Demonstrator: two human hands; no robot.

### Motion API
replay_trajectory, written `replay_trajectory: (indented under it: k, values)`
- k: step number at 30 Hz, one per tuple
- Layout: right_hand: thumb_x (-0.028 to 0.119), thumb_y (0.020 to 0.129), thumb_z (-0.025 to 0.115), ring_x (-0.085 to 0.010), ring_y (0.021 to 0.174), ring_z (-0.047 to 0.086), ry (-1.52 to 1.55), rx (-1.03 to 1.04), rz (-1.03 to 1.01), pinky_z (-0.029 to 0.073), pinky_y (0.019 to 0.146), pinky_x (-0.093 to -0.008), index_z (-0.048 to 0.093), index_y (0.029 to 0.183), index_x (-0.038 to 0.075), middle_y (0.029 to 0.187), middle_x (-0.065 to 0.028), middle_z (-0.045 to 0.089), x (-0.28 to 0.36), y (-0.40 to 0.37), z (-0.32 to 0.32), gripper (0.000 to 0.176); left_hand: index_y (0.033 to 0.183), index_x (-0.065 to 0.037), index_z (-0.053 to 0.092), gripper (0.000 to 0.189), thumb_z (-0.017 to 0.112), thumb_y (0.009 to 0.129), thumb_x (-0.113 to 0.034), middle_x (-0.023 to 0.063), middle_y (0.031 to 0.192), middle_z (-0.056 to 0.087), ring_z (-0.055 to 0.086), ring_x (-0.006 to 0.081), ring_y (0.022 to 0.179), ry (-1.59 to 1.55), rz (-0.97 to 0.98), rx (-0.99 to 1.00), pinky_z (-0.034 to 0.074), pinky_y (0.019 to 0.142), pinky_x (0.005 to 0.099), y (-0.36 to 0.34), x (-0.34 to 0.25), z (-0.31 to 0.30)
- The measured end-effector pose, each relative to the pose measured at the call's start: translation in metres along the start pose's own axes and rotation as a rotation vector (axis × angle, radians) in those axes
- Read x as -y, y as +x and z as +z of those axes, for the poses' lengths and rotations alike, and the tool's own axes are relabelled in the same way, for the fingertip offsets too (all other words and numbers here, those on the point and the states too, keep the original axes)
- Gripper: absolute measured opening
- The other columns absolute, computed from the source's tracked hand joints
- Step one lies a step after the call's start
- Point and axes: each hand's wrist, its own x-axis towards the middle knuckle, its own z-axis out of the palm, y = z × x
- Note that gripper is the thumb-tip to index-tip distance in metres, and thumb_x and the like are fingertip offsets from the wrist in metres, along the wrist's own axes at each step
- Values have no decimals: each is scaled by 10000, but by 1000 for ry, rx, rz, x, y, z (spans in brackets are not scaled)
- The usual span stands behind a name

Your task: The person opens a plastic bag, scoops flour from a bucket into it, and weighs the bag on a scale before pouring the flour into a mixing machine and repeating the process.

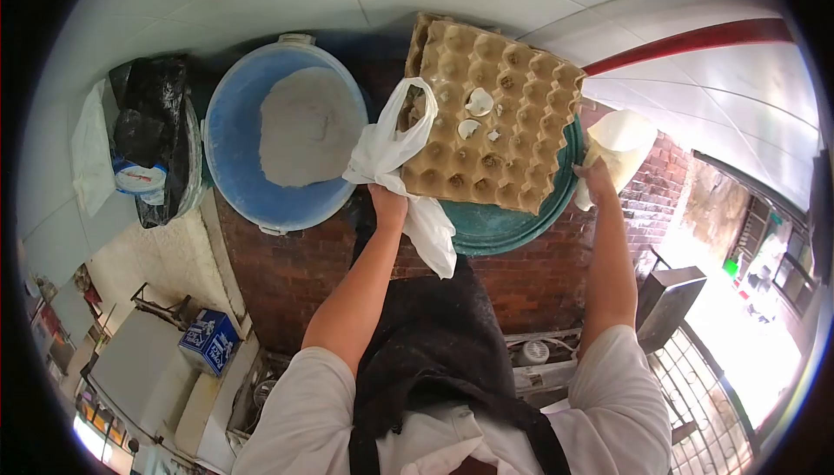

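Note:
My left hand (388, 204) is closed around a knotted white plastic bag (391, 149), whose handle loop stands up beside the egg tray and whose tail hangs down. To the right, my right hand (596, 181) grips a pale, open-mouthed plastic jug (624, 135) by its side; its contents do not show clearly. Between my hands, a stack of brown cardboard egg trays (526, 141) lies across a green tub (495, 236). Several broken eggshells (478, 102) sit in the top tray.
A blue tub (228, 128) with pale powder stands left of the egg trays. Farther left are a black plastic bag (143, 132) and a white-lidded container (141, 180). A blue box (209, 341) sits lower left. A metal box (671, 297) stands lower right. A red bar (691, 45) extends at upper right.

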Motion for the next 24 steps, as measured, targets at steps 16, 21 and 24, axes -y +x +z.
replay_trajectory:
  k: [16,21,24]
  values:
    - [152,835,680,-241,956,613,-518,-304,-71,485,814,-370,554,1193,-27,1075,-153,649,83,-123,5,420,1148,71,590,346,471,827,19,247,1171,611,559,369,1122,23,80,-227,419,982,410,11,-50,-142]
    - [149,877,627,-221,968,602,-522,-137,-279,485,821,-350,527,1233,-11,1058,-133,639,194,-236,71,403,1146,79,585,336,538,820,16,177,1126,655,618,323,1048,-337,-4,-356,463,923,375,51,-128,-254]
    - [98,895,581,-203,953,598,-327,19,-354,494,802,-325,497,1269,-12,1059,-106,632,247,-276,149,399,1141,65,594,340,611,806,7,143,1120,665,636,262,1013,-324,-6,-422,479,888,338,73,-123,-292]
